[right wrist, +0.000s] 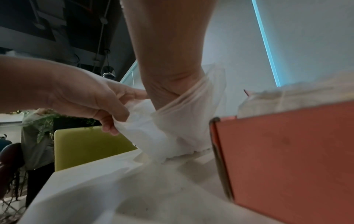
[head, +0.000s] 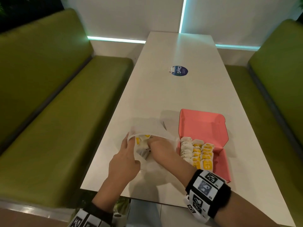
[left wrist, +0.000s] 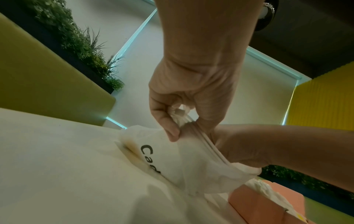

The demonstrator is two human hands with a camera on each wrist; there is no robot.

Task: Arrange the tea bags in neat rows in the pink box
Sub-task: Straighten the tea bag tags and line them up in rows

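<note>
The left hand (head: 124,158) pinches the rim of the white plastic bag (head: 147,133) to hold its mouth open, while the right hand (head: 156,145) is plunged inside it among loose tea bags (head: 141,140); its fingers are hidden (I can't tell whether they have closed on anything). Just beside it, the pink box (head: 221,163) on the white table (head: 172,95) already holds three rows (head: 196,152). The thin film could snag the wrist on withdrawal, I think, spilling sachets, or drag against the box and upset those rows.

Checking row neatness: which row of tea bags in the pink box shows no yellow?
The leftmost row in the pink box, nearest the white plastic bag: all white, while the other two rows show yellow labels.
</note>
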